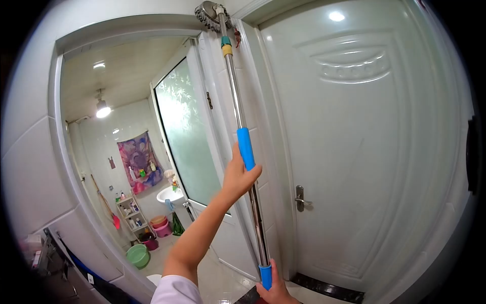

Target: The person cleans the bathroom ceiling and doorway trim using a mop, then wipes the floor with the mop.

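Observation:
A long metal mop pole [234, 91] with blue grips rises steeply up the wall strip between two doorways. My left hand [240, 175] is closed around it at the upper blue grip. Lower down, my right hand [276, 290] grips the blue end of the pole, partly cut off by the frame's bottom edge. At the top, the round mop head [208, 16] with grey strands is up against the wall above the door frame's corner. A green and yellow collar [227, 45] sits below it.
On the right is a closed pale door [349, 152] with a metal handle [300, 199]. At left, an open glass door [185, 126] stands in a bathroom doorway, with a sink [169, 194], shelf [132, 215] and green basin [138, 256] beyond. A cabinet [50, 263] stands at lower left.

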A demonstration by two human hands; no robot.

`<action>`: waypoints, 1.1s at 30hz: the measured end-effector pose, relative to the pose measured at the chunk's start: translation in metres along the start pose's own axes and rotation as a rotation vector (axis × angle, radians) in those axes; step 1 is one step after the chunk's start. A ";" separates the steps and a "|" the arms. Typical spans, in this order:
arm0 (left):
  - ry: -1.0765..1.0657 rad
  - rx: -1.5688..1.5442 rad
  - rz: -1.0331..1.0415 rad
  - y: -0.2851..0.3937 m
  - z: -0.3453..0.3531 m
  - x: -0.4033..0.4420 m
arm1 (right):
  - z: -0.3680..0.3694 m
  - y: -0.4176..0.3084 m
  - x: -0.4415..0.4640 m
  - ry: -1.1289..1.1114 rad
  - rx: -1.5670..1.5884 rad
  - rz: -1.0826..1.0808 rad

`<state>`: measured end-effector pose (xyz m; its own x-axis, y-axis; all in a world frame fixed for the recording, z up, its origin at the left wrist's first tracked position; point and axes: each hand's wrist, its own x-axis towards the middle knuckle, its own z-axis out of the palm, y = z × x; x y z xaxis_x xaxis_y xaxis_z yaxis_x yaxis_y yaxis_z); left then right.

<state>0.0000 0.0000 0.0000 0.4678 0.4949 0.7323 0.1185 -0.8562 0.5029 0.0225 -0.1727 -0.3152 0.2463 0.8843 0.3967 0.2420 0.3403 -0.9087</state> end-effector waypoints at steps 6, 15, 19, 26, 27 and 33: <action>0.051 0.089 -0.013 -0.007 0.039 -0.055 | -0.018 0.032 -0.041 0.245 -0.321 -0.436; 0.002 0.244 -0.106 -0.022 0.111 -0.148 | -0.053 0.114 -0.126 0.043 -0.089 0.203; -0.030 0.184 -0.117 -0.023 0.123 -0.159 | -0.067 0.094 -0.139 0.014 0.015 0.353; -0.011 0.306 -0.133 -0.011 0.101 -0.095 | -0.067 0.085 -0.084 0.077 -0.209 0.086; 0.002 0.320 -0.128 -0.007 0.096 -0.084 | -0.067 0.080 -0.074 0.103 -0.205 -0.048; 0.008 0.268 -0.069 0.010 0.074 -0.048 | -0.072 0.049 -0.043 0.189 -0.269 -0.314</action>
<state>0.0434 -0.0432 -0.0642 0.4441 0.5534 0.7046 0.3775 -0.8288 0.4130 0.0913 -0.2174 -0.3673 0.2827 0.6690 0.6874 0.5615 0.4656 -0.6841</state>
